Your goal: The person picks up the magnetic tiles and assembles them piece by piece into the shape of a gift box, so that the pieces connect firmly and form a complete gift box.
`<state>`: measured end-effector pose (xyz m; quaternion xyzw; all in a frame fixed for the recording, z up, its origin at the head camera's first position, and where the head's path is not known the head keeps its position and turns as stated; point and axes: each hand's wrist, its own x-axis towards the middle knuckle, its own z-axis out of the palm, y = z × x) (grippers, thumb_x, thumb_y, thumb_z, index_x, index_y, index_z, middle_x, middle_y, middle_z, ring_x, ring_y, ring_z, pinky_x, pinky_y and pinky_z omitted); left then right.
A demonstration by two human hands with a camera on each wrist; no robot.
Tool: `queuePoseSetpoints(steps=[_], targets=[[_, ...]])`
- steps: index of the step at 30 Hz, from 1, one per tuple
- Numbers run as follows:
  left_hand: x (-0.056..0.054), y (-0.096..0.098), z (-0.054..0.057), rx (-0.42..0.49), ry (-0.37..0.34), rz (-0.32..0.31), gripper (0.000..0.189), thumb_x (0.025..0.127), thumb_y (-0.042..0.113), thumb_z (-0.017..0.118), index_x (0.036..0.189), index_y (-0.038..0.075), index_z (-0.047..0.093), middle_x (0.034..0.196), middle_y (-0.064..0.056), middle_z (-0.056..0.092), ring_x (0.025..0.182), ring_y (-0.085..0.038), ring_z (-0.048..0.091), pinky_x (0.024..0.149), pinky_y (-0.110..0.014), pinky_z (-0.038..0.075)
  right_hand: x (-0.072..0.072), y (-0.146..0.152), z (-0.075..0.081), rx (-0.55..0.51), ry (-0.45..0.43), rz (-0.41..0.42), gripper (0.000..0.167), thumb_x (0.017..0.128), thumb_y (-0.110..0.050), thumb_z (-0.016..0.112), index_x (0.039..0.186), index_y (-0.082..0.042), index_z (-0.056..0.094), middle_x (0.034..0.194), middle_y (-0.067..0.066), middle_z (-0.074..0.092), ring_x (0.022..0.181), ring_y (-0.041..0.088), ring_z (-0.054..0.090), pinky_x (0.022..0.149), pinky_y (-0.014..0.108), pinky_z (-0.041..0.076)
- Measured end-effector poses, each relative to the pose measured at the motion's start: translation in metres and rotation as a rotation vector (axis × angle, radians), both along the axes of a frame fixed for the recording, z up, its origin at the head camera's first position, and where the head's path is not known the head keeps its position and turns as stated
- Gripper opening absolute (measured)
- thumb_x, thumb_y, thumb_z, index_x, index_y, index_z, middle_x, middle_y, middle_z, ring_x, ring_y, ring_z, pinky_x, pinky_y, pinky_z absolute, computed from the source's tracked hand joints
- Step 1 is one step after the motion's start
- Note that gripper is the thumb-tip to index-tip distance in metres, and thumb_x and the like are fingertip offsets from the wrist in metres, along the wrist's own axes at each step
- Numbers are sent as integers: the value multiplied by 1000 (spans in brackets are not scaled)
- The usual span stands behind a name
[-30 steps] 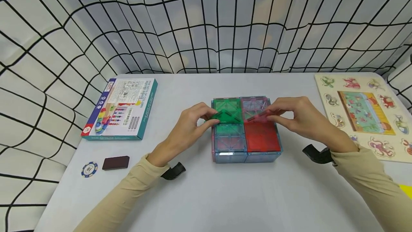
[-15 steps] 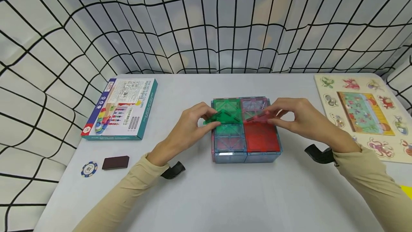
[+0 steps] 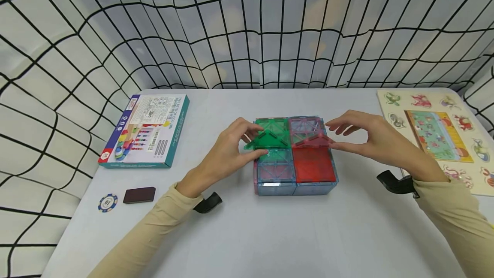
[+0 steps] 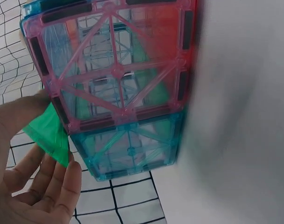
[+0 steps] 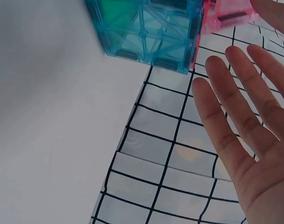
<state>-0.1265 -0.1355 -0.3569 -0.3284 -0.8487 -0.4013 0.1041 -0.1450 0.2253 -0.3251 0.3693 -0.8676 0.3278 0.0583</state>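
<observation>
A low block of see-through magnetic tiles [image 3: 275, 188] sits mid-table in the head view, with blue front walls and a red square tile [image 3: 314, 164] on top. A green triangle tile [image 3: 269, 140] and a pink triangle tile [image 3: 313, 141] lie side by side across its top. My left hand [image 3: 231, 145] is at the block's left side, thumb and fingers spread apart around the green tile's projecting corner. In the left wrist view that green tile [image 4: 51, 133] shows between thumb and fingers. My right hand [image 3: 372, 136] is at the right side, fingers extended, thumb tip near the pink tile's corner.
A printed game box [image 3: 150, 132] lies at the back left, with a poker chip [image 3: 107, 203] and a dark flat block [image 3: 139, 195] in front of it. A sea-animal puzzle board [image 3: 397, 136] is at the right. Black netting [image 3: 283, 33] rises behind the table.
My right hand has let go of the pink triangle tile and drawn back to the right. My left thumb and fingers have spread apart at the green tile. Both tiles stay on the block.
</observation>
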Motion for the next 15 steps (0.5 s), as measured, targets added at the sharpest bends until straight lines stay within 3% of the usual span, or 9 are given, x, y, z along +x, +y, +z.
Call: queuePoseSetpoints(steps=[4, 7, 11, 13, 15], targets=[[0, -9, 5, 7, 6, 37, 53, 87, 14, 87, 130, -3, 60, 122, -14, 60, 108, -24, 60, 91, -36, 56, 0, 10, 1, -12, -12, -31, 48, 83, 2, 85, 127, -12, 71, 119, -3, 71, 101, -1, 64, 89, 12, 50], [-1, -20, 11, 4, 58, 89, 50, 94, 15, 80, 135, -2, 58, 129, -15, 58, 113, -25, 58, 95, -38, 54, -1, 16, -1, -22, -22, -88, 43, 90, 2, 79, 129, -13, 70, 123, 0, 68, 105, -3, 62, 91, 8, 47], [-2, -35, 16, -27, 143, 174, 59, 95, 19, 78, 143, -2, 52, 140, -18, 51, 126, -31, 52, 102, -44, 49, -1, 21, -4, -6, -66, -198, 38, 101, -6, 69, 138, -9, 64, 134, 6, 60, 115, 14, 63, 93, 7, 43], [1, -40, 16, -45, 97, 199, 73, 93, 25, 80, 150, -1, 44, 147, -18, 45, 133, -32, 48, 107, -46, 47, 1, 24, -6, 14, -138, -239, 40, 106, -14, 62, 145, -8, 57, 142, 11, 54, 120, 30, 62, 98, 22, 47], [8, -42, 15, -55, -43, 190, 89, 91, 34, 81, 158, 1, 32, 155, -18, 38, 140, -33, 42, 113, -49, 43, 5, 28, -9, 34, -221, -254, 44, 111, -23, 54, 152, -6, 50, 149, 15, 49, 127, 39, 56, 101, 39, 46]])
